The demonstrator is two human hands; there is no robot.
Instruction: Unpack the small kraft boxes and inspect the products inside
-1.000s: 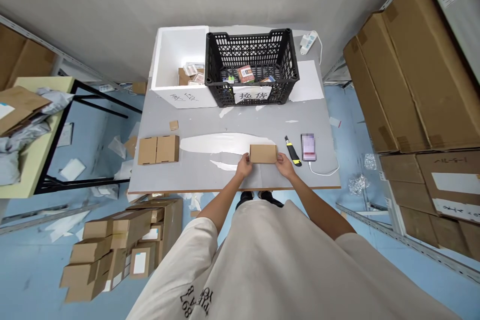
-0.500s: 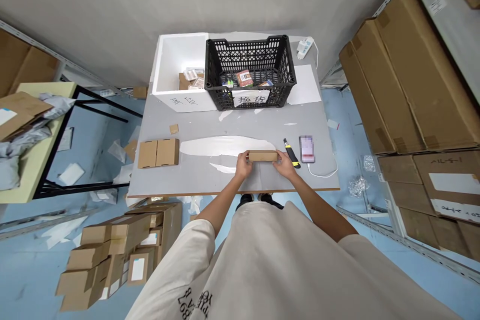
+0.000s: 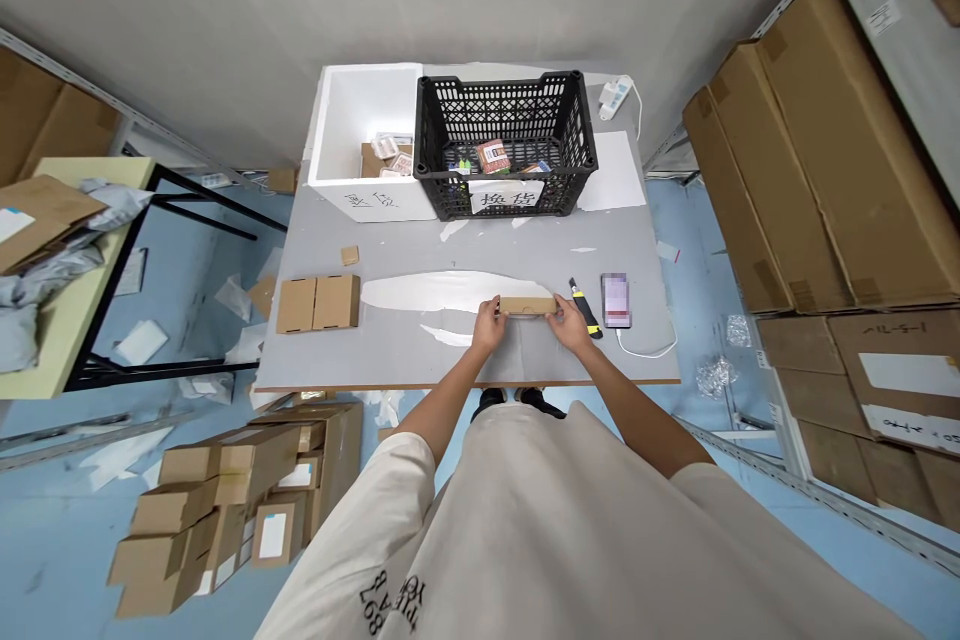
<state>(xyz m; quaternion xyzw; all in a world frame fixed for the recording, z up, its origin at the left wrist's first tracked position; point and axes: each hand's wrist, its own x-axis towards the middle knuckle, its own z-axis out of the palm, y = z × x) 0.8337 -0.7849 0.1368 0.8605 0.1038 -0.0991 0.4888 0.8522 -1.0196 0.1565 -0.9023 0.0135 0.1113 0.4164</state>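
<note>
A small brown cardboard box (image 3: pixel 527 306) is held between both hands above the near part of the grey table (image 3: pixel 405 355). It is tipped so that a narrow side faces me. My left hand (image 3: pixel 489 325) is closed on its left end, and my right hand (image 3: pixel 568 324) grips the right end. Just right of my right hand lies a black and yellow utility knife (image 3: pixel 586 307). Beyond the knife is a phone (image 3: pixel 616 301) with a white cable plugged in. Two closed cardboard boxes (image 3: pixel 317 303) sit side by side at the table's left.
At the back stand a white foam box (image 3: pixel 394 202) and a black plastic crate (image 3: pixel 504 205) with small packages inside. A power strip (image 3: pixel 615 97) lies at the back right. A small brown piece (image 3: pixel 349 255) rests on the left. Shelved cartons (image 3: pixel 832 150) flank the right side.
The cardboard box has been tilted from showing its broad face to showing a narrow side. Both hands have kept hold of its ends. The view has shifted slightly.
</note>
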